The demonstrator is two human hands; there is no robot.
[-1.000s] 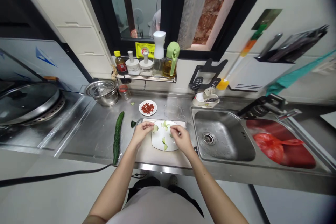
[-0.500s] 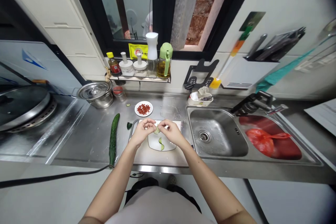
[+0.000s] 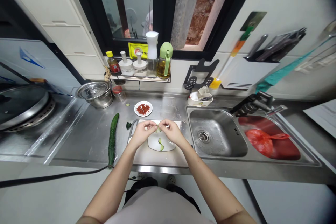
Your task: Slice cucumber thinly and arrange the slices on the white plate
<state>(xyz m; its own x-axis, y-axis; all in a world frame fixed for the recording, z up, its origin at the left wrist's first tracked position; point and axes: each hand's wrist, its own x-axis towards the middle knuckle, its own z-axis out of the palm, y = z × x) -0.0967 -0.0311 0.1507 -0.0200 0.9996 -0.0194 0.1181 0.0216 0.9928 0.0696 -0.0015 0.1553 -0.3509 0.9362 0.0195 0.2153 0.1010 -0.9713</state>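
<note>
My left hand (image 3: 144,131) and my right hand (image 3: 170,130) meet above a white plate (image 3: 154,143). Between their fingertips they pinch a pale green cucumber slice (image 3: 158,130), partly hidden by the fingers. Below it on the plate lie cucumber pieces (image 3: 161,144) with green skin edges, set in an S shape. The plate rests on a light cutting board (image 3: 160,160) with a grey rim. Left of the board lies a long whole cucumber (image 3: 113,140). A dark green cucumber end (image 3: 128,125) sits by the board's upper left corner.
A small white dish (image 3: 143,109) of chopped red bits stands behind the board. A lidded steel pot (image 3: 96,93) is at the back left. To the right is a steel sink (image 3: 217,131), with a red plastic bag (image 3: 259,142) in its second basin. Bottles line a wall shelf (image 3: 141,78).
My left fingers have closed in slightly toward the right ones around the cucumber slice. The pieces on the plate have stayed in place.
</note>
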